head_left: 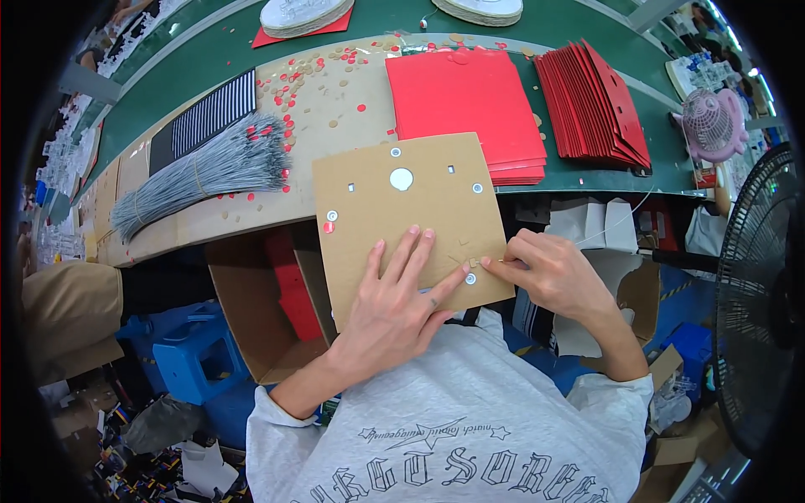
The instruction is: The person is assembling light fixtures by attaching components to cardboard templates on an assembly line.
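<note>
Cardboard sheet [402, 226] is lying under my flat, spread left hand [394, 298] while my right hand [549, 272] is pinching a thin string [620, 218] at one hole, stacked red sheets [465, 109] waiting.

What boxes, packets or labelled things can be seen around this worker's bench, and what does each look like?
Open brown cardboard box: under the bench, lower left, holding red sheets.
Brown cardboard sheet: bench edge, square, punched holes, under both hands.
Red folded card stacks: on the bench behind it, flat rectangles.
Open brown box: lower right, with white paper.
No screens visible.
</note>
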